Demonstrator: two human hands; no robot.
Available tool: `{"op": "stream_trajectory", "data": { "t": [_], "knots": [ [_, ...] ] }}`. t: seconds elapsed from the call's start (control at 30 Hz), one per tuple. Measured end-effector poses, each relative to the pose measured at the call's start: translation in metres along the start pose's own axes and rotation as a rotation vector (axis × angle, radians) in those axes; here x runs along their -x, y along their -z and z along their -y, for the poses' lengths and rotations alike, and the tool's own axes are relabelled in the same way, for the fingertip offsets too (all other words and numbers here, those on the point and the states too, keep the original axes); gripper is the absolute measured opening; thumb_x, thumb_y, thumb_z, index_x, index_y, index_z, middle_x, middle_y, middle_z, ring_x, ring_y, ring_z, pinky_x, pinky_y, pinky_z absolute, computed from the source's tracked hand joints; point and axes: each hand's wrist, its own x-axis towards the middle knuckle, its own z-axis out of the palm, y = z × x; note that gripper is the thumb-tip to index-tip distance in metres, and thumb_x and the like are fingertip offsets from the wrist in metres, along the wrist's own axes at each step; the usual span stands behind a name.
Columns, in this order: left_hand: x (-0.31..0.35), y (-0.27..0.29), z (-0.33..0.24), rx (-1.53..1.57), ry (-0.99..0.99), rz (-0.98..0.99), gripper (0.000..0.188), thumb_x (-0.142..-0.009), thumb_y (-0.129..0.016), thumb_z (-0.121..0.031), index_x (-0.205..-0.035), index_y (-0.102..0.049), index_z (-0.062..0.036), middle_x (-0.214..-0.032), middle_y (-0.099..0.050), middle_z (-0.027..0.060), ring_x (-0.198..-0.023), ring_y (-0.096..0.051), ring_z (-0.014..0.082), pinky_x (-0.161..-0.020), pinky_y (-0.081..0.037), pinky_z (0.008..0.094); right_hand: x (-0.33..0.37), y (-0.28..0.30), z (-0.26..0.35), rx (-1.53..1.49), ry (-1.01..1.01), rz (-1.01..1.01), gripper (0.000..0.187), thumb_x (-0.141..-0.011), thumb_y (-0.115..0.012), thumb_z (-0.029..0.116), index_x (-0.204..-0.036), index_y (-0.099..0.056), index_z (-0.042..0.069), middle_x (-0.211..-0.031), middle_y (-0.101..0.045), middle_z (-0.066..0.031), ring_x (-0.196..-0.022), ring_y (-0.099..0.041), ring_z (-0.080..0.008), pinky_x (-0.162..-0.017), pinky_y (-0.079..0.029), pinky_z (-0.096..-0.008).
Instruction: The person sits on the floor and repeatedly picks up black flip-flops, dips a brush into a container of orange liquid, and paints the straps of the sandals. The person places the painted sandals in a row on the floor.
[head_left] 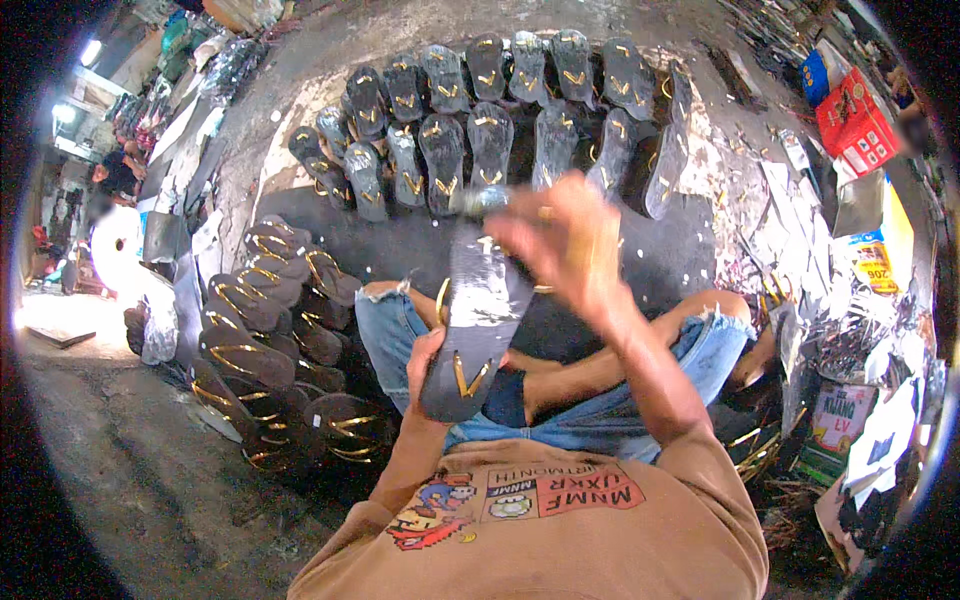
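A black flip-flop sole (485,285) is held lengthwise in front of me, its thin gold strap ends showing at the near end. Its far half has a wet-looking shine. My left hand (425,360) grips the near left edge, thumb on the side. Over the far end is my right hand (565,245), smeared by motion, with its fingers closed on a small brush-like tool (485,200). The tool's exact shape is blurred. Beyond my hands, rows of similar dark soles (442,150) lie with gold strap ends showing, several of them shiny.
Dark flip-flops with gold straps (250,300) are piled to my left. My crossed legs in denim shorts (385,320) surround the work spot. At right stand a tin can (840,420), a red box (855,120) and scraps. Another person (125,165) is far left.
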Motion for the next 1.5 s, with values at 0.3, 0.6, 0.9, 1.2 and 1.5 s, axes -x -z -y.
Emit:
{"op": "stream_trajectory", "data": {
  "t": [0.3,0.6,0.9,1.2,1.5],
  "knots": [
    [0.004,0.002,0.002,-0.391,-0.094,0.042,0.064,-0.097,-0.050,-0.043,-0.139,-0.050,0.0053,-0.129,-0.063,0.0269,-0.110,-0.066,0.0402,-0.094,-0.056,0.0534,0.006,0.037,-0.005,-0.130,-0.425,-0.250,0.029,-0.077,-0.089,0.023,-0.092,-0.075,0.002,-0.085,-0.074,-0.0102,-0.075,-0.068,-0.0134,-0.069,-0.054,-0.0313],
    [-0.014,-0.018,0.001,-0.362,-0.160,-0.007,0.058,-0.101,-0.051,-0.043,-0.143,-0.048,-0.0032,-0.124,-0.065,0.0185,-0.101,-0.068,0.0289,-0.087,-0.059,0.0473,0.037,0.046,0.006,-0.133,-0.407,0.033,0.023,-0.086,-0.079,0.027,-0.095,-0.075,0.006,-0.081,-0.074,-0.0116,-0.074,-0.073,-0.0219,-0.068,-0.057,-0.0345],
    [-0.041,-0.039,0.005,-0.120,-0.073,0.012,0.052,-0.097,-0.061,-0.038,-0.135,-0.055,-0.0026,-0.128,-0.065,0.0155,-0.116,-0.064,0.0315,-0.100,-0.052,0.0513,0.032,0.023,0.015,-0.262,-0.368,-0.050,0.025,-0.087,-0.077,0.029,-0.097,-0.075,0.007,-0.080,-0.073,-0.0124,-0.070,-0.071,-0.0282,-0.059,-0.055,-0.0398],
    [-0.060,-0.053,0.002,-0.578,-0.440,-0.082,0.052,-0.107,-0.050,-0.037,-0.146,-0.046,-0.0035,-0.126,-0.066,0.0117,-0.106,-0.068,0.0217,-0.092,-0.058,0.0371,0.089,0.007,0.070,-0.669,-0.451,0.112,0.017,-0.084,-0.081,0.017,-0.097,-0.075,0.007,-0.090,-0.075,-0.0102,-0.078,-0.071,-0.0196,-0.067,-0.056,-0.0327],
    [-0.064,-0.047,0.000,-0.052,-0.218,-0.005,0.048,-0.098,-0.054,-0.041,-0.132,-0.061,-0.0080,-0.118,-0.070,0.0134,-0.105,-0.068,0.0282,-0.090,-0.058,0.0434,0.087,0.016,0.048,-0.123,-0.637,-0.088,0.021,-0.079,-0.086,0.018,-0.088,-0.076,0.002,-0.084,-0.074,-0.0065,-0.073,-0.069,-0.0159,-0.064,-0.054,-0.0329]
  ]
}}
